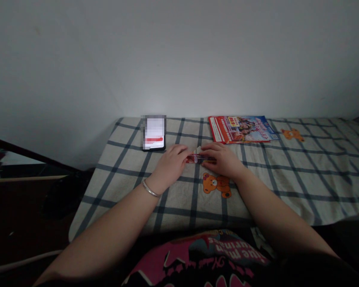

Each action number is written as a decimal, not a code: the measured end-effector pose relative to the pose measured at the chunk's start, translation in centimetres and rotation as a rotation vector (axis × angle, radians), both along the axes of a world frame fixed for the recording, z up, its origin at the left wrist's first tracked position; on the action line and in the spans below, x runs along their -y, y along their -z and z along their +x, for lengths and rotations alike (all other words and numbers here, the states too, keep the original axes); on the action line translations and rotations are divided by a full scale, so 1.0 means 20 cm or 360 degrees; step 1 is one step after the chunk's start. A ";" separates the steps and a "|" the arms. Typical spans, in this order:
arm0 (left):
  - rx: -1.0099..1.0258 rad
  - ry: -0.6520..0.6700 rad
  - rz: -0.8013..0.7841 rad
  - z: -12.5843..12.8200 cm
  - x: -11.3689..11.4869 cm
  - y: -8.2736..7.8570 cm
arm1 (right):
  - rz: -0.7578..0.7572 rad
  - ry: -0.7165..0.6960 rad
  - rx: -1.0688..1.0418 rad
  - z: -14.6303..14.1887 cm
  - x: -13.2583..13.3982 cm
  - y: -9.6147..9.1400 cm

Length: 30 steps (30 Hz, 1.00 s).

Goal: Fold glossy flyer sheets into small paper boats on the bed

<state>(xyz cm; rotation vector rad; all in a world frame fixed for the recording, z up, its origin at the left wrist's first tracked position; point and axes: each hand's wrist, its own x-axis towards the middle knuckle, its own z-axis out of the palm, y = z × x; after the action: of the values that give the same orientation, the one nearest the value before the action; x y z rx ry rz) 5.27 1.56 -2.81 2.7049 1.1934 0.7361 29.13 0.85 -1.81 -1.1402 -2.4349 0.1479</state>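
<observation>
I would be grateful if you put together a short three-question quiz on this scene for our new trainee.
1. Multiple choice: what lies between the left hand and the right hand, touched by both?
A) a pair of scissors
B) a small piece of printed paper
C) a drinking glass
2. True or false: as seen in the picture, the phone lies to the left of the leaflets.
3. Fill in the blank: the silver bracelet is worn on the person's own ____ side.

Key:
1. B
2. True
3. left
</observation>
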 end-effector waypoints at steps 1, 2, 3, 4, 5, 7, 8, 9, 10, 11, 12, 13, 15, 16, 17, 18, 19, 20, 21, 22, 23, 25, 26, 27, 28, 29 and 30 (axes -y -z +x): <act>0.0001 0.0029 0.0006 0.00 0.00 0.00 | 0.0009 -0.0014 0.0010 0.00 0.00 0.00; 0.0004 0.0053 0.0012 0.00 0.00 0.00 | 0.0021 -0.0025 0.0026 0.00 0.00 -0.01; 0.0010 0.0070 0.0015 0.00 0.00 0.00 | 0.0035 -0.0027 0.0050 0.00 0.00 -0.01; 0.0015 0.0084 0.0016 0.00 0.00 -0.01 | 0.0054 -0.0023 0.0078 0.00 0.00 -0.01; 0.0017 0.0096 0.0014 0.00 0.00 -0.01 | 0.0077 -0.0013 0.0114 -0.01 0.01 -0.01; 0.0013 0.0115 0.0013 0.00 0.00 -0.02 | 0.0127 0.0001 0.0209 -0.02 0.02 -0.02; 0.0001 0.0120 0.0014 0.00 0.01 -0.02 | 0.0147 0.0009 0.0261 -0.03 0.03 -0.03; -0.0015 0.0124 0.0018 0.00 0.01 -0.03 | 0.0164 0.0020 0.0309 -0.04 0.04 -0.03; -0.0033 0.0127 0.0019 0.00 0.01 -0.03 | 0.0180 0.0042 0.0345 -0.05 0.04 -0.04; -0.0046 0.0133 0.0021 0.00 0.00 -0.03 | 0.0194 0.0064 0.0368 -0.06 0.05 -0.04; -0.0055 0.0142 0.0023 0.01 0.00 -0.04 | 0.0211 0.0092 0.0370 -0.06 0.05 -0.04; -0.0057 0.0147 0.0031 0.01 0.00 -0.04 | 0.0229 0.0123 0.0356 -0.07 0.06 -0.05; -0.0028 0.0131 0.0070 0.01 0.00 -0.05 | 0.0256 0.0170 0.0264 -0.08 0.06 -0.04; 0.0000 0.0104 0.0099 0.02 0.00 -0.06 | 0.0260 0.0189 0.0192 -0.08 0.06 -0.04; 0.0030 0.0071 0.0129 0.02 0.00 -0.06 | 0.0255 0.0198 0.0109 -0.08 0.06 -0.04; 0.0062 0.0038 0.0156 0.02 0.00 -0.07 | 0.0247 0.0203 0.0021 -0.08 0.06 -0.04; 0.0098 0.0011 0.0180 0.02 0.01 -0.07 | 0.0240 0.0205 -0.0062 -0.08 0.06 -0.04; 0.0134 -0.0006 0.0199 0.02 0.01 -0.08 | 0.0238 0.0205 -0.0134 -0.08 0.06 -0.04; 0.0173 -0.0017 0.0216 0.02 0.01 -0.08 | 0.0242 0.0201 -0.0193 -0.08 0.06 -0.03; 0.0212 -0.0019 0.0232 0.02 0.01 -0.08 | 0.0249 0.0192 -0.0240 -0.08 0.06 -0.03; 0.0248 -0.0013 0.0249 0.03 0.01 -0.09 | 0.0258 0.0182 -0.0275 -0.09 0.06 -0.04; 0.0292 0.0018 0.0282 0.03 0.02 -0.09 | 0.0266 0.0140 -0.0313 -0.09 0.06 -0.04; 0.0299 0.0039 0.0299 0.03 0.02 -0.09 | 0.0270 0.0117 -0.0322 -0.10 0.07 -0.04; 0.0296 0.0056 0.0313 0.03 0.02 -0.10 | 0.0275 0.0094 -0.0325 -0.10 0.07 -0.05; 0.0283 0.0073 0.0325 0.03 0.02 -0.10 | 0.0283 0.0080 -0.0322 -0.10 0.07 -0.05; 0.0264 0.0084 0.0336 0.03 0.02 -0.10 | 0.0291 0.0070 -0.0309 -0.11 0.07 -0.06; 0.0241 0.0092 0.0348 0.03 0.02 -0.10 | 0.0299 0.0067 -0.0287 -0.11 0.07 -0.07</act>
<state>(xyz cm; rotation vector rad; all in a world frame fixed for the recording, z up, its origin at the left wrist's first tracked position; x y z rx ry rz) 5.89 1.14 -0.73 2.7781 1.0527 1.1001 26.93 -0.51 -0.44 -1.0471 -2.2132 0.0078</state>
